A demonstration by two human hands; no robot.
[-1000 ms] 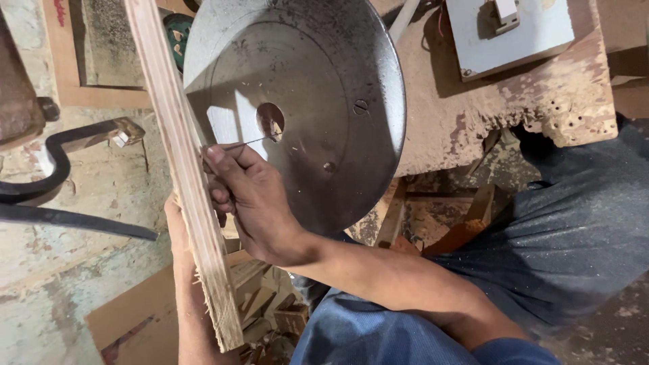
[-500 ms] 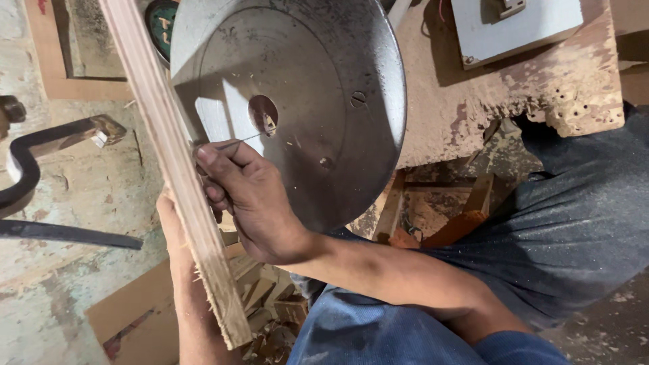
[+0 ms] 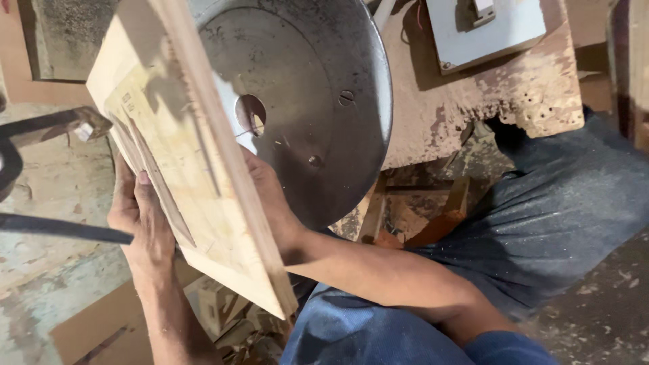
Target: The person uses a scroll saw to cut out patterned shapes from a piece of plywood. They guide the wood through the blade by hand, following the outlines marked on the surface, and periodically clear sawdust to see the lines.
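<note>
Wooden board (image 3: 196,176) tilted before a metal disc (image 3: 318,101), left hand (image 3: 138,223) gripping its 8 o'clock edge, fingers flat, right hand (image 3: 270,196) behind its 3 o'clock edge, grip hidden

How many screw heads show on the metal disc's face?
2. One screw right of the centre hole, another screw lower down near the right hand. The wooden board may hide more.

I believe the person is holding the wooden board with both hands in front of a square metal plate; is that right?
Not quite: the metal plate is a round disc, not square, as the head view shows. The left hand and right hand do hold the board in front of it.
</note>
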